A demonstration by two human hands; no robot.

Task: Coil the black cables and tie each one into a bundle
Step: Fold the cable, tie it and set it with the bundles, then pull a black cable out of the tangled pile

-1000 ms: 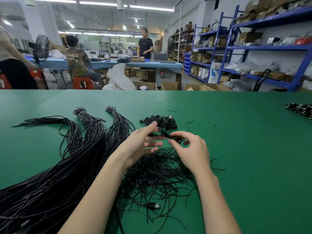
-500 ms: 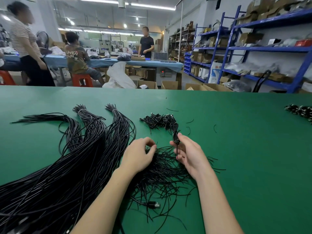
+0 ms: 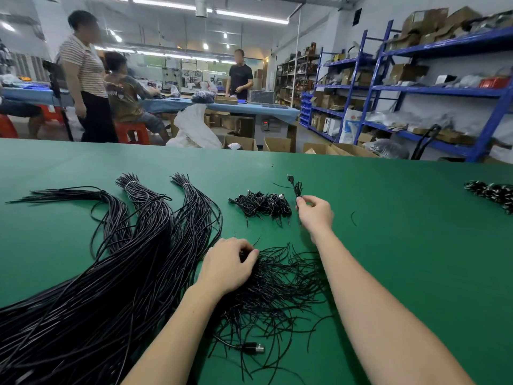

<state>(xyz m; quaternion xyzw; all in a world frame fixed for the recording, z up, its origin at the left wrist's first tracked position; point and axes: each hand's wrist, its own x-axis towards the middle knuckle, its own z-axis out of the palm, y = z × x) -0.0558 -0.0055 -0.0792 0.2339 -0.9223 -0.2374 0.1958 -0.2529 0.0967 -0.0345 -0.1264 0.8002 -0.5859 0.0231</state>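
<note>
I work over a green table [image 3: 402, 245] in a workshop with strip lights overhead; beyond its far edge I see three people [image 3: 86, 79] around a blue-covered bench [image 3: 249, 108], red stools [image 3: 130, 132], cardboard boxes on the floor and blue shelving [image 3: 416, 90] along the right wall. At the left of the table lies a big mass of long black cables [image 3: 111, 273], fanning at the far end into three bunches, two of them banded with pale ties. My left hand [image 3: 227, 268] rests with curled fingers pinching into a loose heap of short black ties [image 3: 277, 287], one heap, near the middle. A single USB plug [image 3: 251, 348] lies at the heap's near edge. Farther off sits one pile of finished bundles [image 3: 261, 204], and just right of it my right hand [image 3: 315, 212] pinches a small coiled cable [image 3: 297, 187], held above the table. A second pile of bundles [image 3: 491, 193] lies at the far right edge.
</note>
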